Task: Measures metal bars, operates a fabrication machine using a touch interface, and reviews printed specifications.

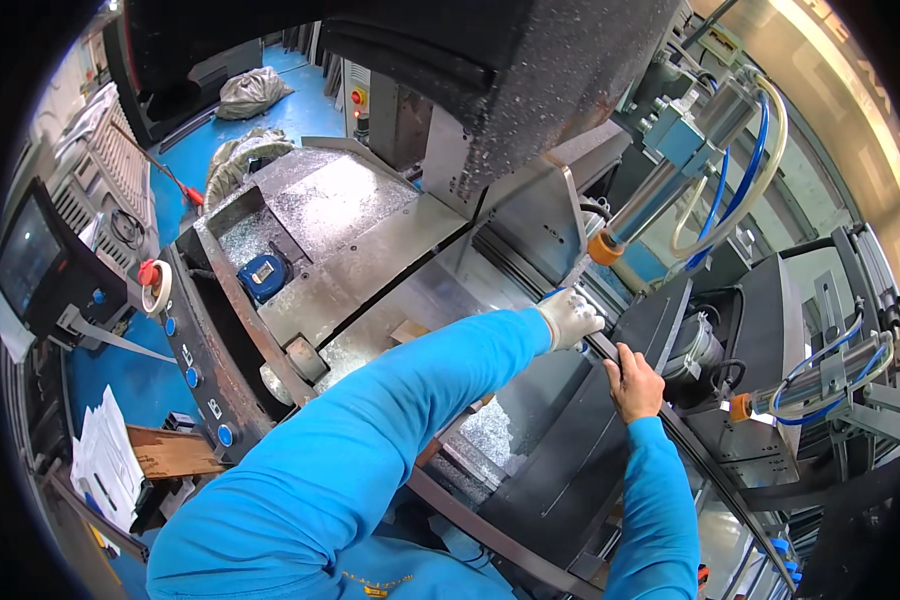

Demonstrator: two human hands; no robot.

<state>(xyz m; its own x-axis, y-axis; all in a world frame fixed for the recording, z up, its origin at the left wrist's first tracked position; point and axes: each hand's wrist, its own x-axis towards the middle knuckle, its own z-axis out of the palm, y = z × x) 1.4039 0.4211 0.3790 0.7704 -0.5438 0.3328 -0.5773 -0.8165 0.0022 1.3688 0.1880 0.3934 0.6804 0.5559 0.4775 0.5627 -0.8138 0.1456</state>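
My left hand (572, 318), in a whitish glove, is reached far forward over the machine bed. Its fingers are closed beside the metal rails under the clamp cylinder; a small blue bit shows at its edge, and what it holds is hidden. My bare right hand (635, 385) is closer to me and to the right, its fingers bent round a long dark metal profile (705, 465) that slants across the bed. An upright pneumatic cylinder (655, 195) with an orange-brown tip (604, 248) stands just beyond my left hand.
A large dark machine head (570, 80) hangs above. Left are a control panel with blue buttons (192, 377), a red knob (149, 272) and a blue tape measure (263, 277). Metal chips (485, 435) litter the bed. A second cylinder (810, 385) with hoses is at right.
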